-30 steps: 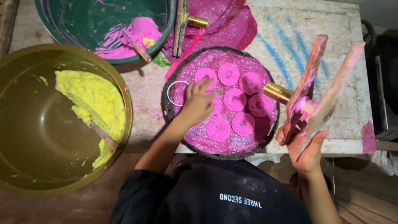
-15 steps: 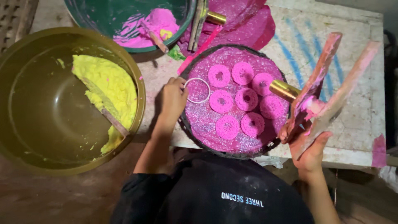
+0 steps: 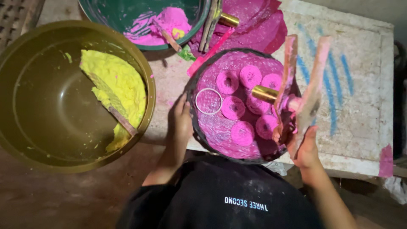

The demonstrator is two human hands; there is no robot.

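A round dark tray (image 3: 193,106) covered in pink powder holds several pink dough spirals (image 3: 242,132) and a thin metal ring (image 3: 208,101). My left hand (image 3: 179,124) rests on the tray's left rim, fingers curled against it. My right hand (image 3: 306,150) grips the two pink-stained wooden handles of a press (image 3: 302,91), whose brass barrel (image 3: 264,93) hangs over the spirals on the tray's right side.
A big olive basin (image 3: 51,157) at left holds yellow dough (image 3: 114,87) and a stick. A green basin (image 3: 110,17) at top holds pink dough (image 3: 163,23). Pink sheets (image 3: 258,25) lie behind the tray on a pale slab (image 3: 360,85) with blue streaks.
My left hand has come off the spirals and moved left to the tray's rim. The tray has one more spiral and the press has swung over it.
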